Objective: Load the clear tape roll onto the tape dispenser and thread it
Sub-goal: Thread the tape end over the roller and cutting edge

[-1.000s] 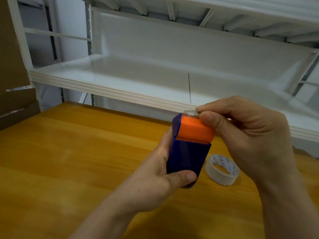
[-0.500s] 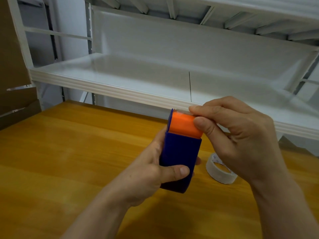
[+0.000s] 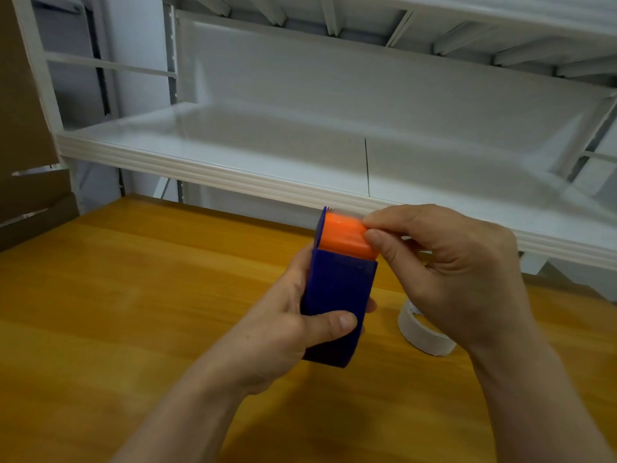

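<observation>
A dark blue tape dispenser [image 3: 337,295] with an orange top part [image 3: 344,237] is held upright above the wooden table. My left hand [image 3: 283,332] wraps around its lower body, thumb across the front. My right hand [image 3: 447,272] pinches at the right edge of the orange part with thumb and forefinger, where a glossy strip of clear tape [image 3: 349,216] lies over the top. The clear roll itself is hidden inside the dispenser.
A white tape roll [image 3: 422,332] lies on the wooden table [image 3: 140,295] behind my right wrist. A white metal shelf [image 3: 253,175] runs along the table's far side. Brown cardboard [image 3: 23,182] stands at the far left.
Both hands and the dispenser have shifted a little left. My right fingers have slid from the top of the orange part to its right edge.
</observation>
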Demonstrator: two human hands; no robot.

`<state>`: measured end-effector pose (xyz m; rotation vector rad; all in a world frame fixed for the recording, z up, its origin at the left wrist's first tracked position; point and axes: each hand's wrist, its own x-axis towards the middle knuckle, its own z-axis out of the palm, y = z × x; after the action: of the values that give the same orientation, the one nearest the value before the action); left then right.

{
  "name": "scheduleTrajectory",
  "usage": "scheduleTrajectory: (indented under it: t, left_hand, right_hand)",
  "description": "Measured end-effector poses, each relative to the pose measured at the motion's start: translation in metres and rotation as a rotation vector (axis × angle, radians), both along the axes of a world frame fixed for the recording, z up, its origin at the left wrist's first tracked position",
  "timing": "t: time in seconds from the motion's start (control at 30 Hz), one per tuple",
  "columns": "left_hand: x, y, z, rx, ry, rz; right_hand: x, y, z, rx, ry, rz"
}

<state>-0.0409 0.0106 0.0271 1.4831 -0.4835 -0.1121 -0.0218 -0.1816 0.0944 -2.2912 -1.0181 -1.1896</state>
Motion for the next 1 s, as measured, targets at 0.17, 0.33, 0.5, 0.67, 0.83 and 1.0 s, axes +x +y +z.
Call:
scheduleTrajectory:
  t: [0.17,0.33,0.5,0.67,0.83,1.0]
  left_hand:
    - [0.0005,-0.0004,-0.0004,-0.004,-0.001,0.029]
    - [0.0019,-0.0007,-0.0008,-0.015,-0.015,0.068]
    - [0.0028,-0.0001,-0.0025,0.009,-0.036,0.084]
    - [0.0035,0.0009,-0.0037,0.022,-0.065,0.090]
    - [0.0042,0.0005,-0.0042,-0.010,-0.093,0.095]
    - [0.0059,0.0000,-0.0056,-0.015,-0.097,0.097]
  right_hand:
    - [-0.0006,0.0022,-0.0010,0.011,-0.028,-0.025]
    - [0.0015,0.0036,-0.0036,0.014,-0.045,-0.033]
    - [0.0022,0.0050,-0.0045,0.055,-0.082,-0.015]
    - [0.0010,0.0059,-0.0025,0.108,-0.036,0.021]
    - [-0.0004,0.0064,-0.0011,0.152,0.025,0.038]
    - [-0.0005,0.0065,-0.0005,0.195,0.105,0.032]
